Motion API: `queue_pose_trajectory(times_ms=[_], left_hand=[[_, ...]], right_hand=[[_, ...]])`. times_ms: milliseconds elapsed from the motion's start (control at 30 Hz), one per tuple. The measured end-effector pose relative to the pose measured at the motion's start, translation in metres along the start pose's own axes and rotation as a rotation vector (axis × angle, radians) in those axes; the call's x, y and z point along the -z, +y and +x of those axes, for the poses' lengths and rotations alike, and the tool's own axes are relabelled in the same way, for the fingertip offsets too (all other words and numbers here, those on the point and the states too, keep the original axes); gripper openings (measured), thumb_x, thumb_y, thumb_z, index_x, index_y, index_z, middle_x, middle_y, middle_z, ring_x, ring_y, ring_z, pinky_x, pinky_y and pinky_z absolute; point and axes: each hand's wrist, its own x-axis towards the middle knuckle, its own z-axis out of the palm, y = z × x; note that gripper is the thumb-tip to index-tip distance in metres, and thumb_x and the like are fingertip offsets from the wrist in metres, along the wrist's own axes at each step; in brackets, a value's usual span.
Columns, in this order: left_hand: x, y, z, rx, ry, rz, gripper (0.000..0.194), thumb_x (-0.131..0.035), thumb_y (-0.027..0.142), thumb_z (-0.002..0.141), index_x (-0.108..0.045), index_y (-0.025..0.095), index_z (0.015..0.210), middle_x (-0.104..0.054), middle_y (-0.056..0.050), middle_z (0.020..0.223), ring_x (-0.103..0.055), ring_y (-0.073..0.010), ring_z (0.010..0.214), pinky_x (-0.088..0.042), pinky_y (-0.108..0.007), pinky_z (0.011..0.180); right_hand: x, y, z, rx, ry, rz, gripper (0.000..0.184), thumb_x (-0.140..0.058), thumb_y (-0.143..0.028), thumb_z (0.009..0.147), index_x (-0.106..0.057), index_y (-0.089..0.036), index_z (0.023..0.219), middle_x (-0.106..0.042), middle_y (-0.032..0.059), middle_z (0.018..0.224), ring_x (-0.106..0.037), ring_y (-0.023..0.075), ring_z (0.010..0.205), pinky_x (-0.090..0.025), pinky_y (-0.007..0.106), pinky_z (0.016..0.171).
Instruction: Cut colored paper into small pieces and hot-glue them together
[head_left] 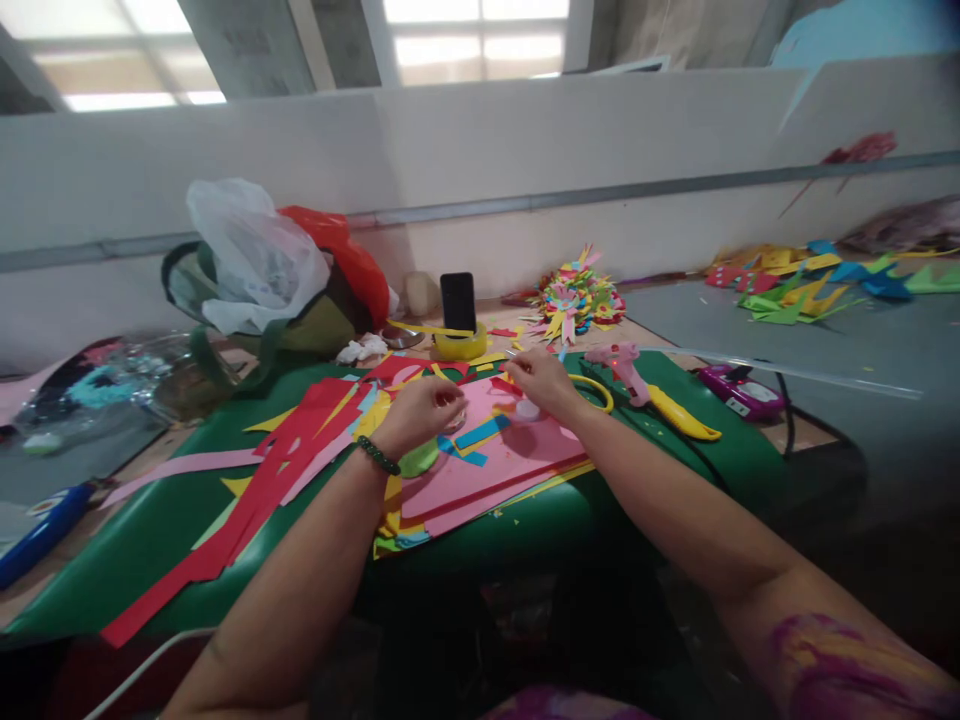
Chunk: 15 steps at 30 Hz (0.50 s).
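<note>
My left hand [421, 410], with a dark bead bracelet on the wrist, is curled closed over the pink paper sheets [501, 462]; what it pinches is too small to make out. My right hand [538, 378] is also closed in a pinch just to the right, above the pink paper and beside the yellow-handled scissors [598, 390]. A small white round piece [527, 409] lies under the right hand. Red paper strips [247, 505] and blue and yellow scraps spread over the green mat [157, 530].
A pink glue gun [624, 365], a yellow utility knife [684, 417] and a purple device [739, 392] lie to the right. A phone [458, 301] stands in a yellow tape roll [460, 346]. Plastic bags [251, 260] sit at the back left, a colourful paper flower [576, 298] behind.
</note>
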Motion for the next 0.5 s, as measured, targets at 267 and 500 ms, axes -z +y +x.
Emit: queue_pose_trajectory(times_ms=[267,500], left_hand=[[0.027,0.003,0.002,0.054,0.608,-0.373,0.036,-0.063,0.056,0.074,-0.058,0.02,0.067,-0.049,0.003,0.056,-0.044,-0.0125,0.054,-0.034,-0.026,0.053],[0.042,0.075,-0.055,-0.131,0.608,-0.289,0.041,-0.057,0.062,0.081,-0.065,0.024,0.07,-0.053,-0.001,0.059,-0.049,-0.0173,0.059,-0.044,-0.035,0.061]], right_hand=[[0.001,-0.008,0.001,0.12,0.056,0.13,0.039,-0.046,-0.044,0.09,-0.056,-0.02,0.06,-0.054,-0.0006,0.058,-0.05,0.0151,0.061,-0.039,0.027,0.062],[0.005,-0.01,0.0,0.126,0.146,0.214,0.037,-0.046,-0.046,0.086,-0.054,-0.021,0.059,-0.048,-0.0014,0.053,-0.048,0.0153,0.056,-0.038,0.027,0.058]])
